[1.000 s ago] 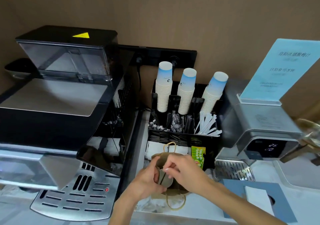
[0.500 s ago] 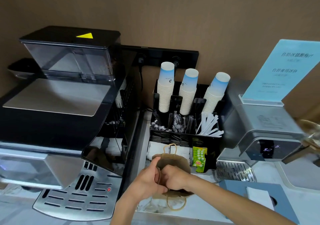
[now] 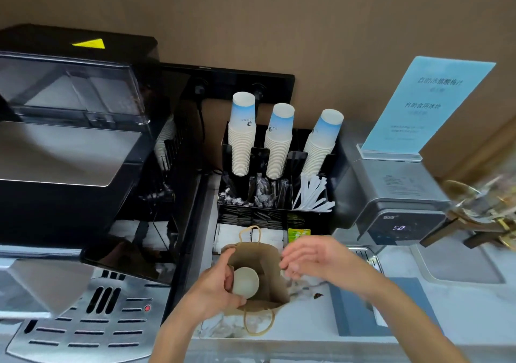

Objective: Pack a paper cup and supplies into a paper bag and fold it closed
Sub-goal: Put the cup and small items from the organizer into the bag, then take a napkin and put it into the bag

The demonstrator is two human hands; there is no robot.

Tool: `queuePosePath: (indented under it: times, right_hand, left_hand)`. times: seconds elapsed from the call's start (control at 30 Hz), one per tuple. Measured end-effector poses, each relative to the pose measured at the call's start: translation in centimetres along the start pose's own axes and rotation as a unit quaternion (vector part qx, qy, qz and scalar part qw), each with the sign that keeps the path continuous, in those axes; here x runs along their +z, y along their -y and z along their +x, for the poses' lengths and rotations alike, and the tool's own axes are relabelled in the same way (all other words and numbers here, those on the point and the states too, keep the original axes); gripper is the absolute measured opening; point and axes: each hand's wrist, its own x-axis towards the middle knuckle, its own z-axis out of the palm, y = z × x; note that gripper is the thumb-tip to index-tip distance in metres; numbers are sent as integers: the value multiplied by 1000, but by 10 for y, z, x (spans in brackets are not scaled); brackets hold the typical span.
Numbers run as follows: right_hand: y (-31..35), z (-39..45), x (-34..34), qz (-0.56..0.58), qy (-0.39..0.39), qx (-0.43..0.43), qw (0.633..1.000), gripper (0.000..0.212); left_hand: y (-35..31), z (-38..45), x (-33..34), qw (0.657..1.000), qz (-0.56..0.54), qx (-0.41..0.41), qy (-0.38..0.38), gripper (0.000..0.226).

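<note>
A brown paper bag (image 3: 266,256) with twine handles stands open on the counter in front of the black supply organiser. A pale paper cup (image 3: 246,282) sits inside the bag's mouth, its round end facing up. My left hand (image 3: 216,288) grips the bag's left rim, fingers against the cup. My right hand (image 3: 310,255) hovers just right of the bag with fingers spread, holding nothing.
The black organiser (image 3: 276,217) behind the bag carries three stacks of blue-and-white cups (image 3: 242,136), stirrers, white straws (image 3: 312,195) and sachets. A coffee machine (image 3: 83,167) fills the left side. A grey dispenser (image 3: 396,195) with a blue sign (image 3: 427,103) stands at the right.
My right hand has come out of the bag's mouth and opened beside it. The cup now shows inside the bag. My left hand stays on the rim.
</note>
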Motion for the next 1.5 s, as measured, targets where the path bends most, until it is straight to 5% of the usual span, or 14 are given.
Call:
queuePosePath:
  times: [0.1,0.2,0.33,0.43,0.5,0.77,0.9,1.0,1.17,1.5]
  right_hand:
    - [-42,-45,-55,68,-184,55,979,11]
    - [-112,-72,-95,34,-303,209,929,8]
    - [-176,-82,-109,-37,-306,397,864,31]
    - [-252,-76,-115,-51,-279,429,858,53]
    - [-291,-68,-117,-50,-272,417,866,79]
    - [-253,-52,-92,0,-333,420,844,59]
    - [-246,-55,-89,46,-368,388,844,26]
    - [-234,-65,-88,102,-384,346,850,34]
    - [-153,-71,-72,214,-316,231,895,35]
    - [23,-39,-12,229,-93,40,968,27]
  left_hand:
    - [4,2,2,1000,-7,2,-5,108]
    - [5,4,5,1000,-12,3,-3,108]
    - [7,8,4,1000,-8,2,-5,107]
    - [8,9,4,1000,-3,1,-2,109]
    - [7,8,5,1000,-2,4,-3,109]
    - [6,6,5,1000,2,-5,-2,110]
    - [1,4,8,1000,13,-3,-3,107]
    - [-3,2,10,1000,17,-6,-5,106]
    - [-5,0,10,1000,21,-6,-14,105]
    - [-1,0,11,1000,11,-7,-18,107]
